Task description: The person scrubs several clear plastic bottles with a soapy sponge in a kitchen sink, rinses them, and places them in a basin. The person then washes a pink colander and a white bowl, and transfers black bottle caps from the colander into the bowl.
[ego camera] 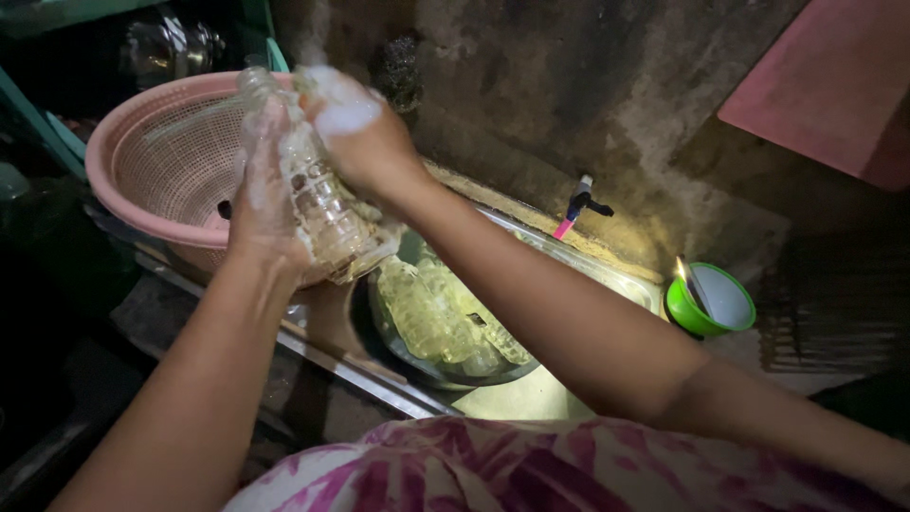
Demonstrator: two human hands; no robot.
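- While we grip the glass jar in our left hand, fingers wrapped tight around its ribbed side, our right hand closes over its upper end, thick with white suds.
- Both hands are clamped on the jar, close together, with the jar tilted between them: top end up and away from us, base down toward the sink.
- To do this scrub well, we judge the left hand should hold firm and steady (wet, soapy glass slips easily) while the right turns around the upper end, so the suds reach every groove.
- We would keep the jar low, so a slip costs little.
- The jar sits above the left rim of the metal bowl, just in front of the pink basket, which stands to the left of the sink.
- Inside the bowl, more clear glassware lies in soapy water; how many pieces we cannot tell.
- Farther right, a small tap with a pink tip juts from the dark wall, well apart from our hands.
- Beyond it, a green bowl stands at the sink's right end, with a utensil propped in it.
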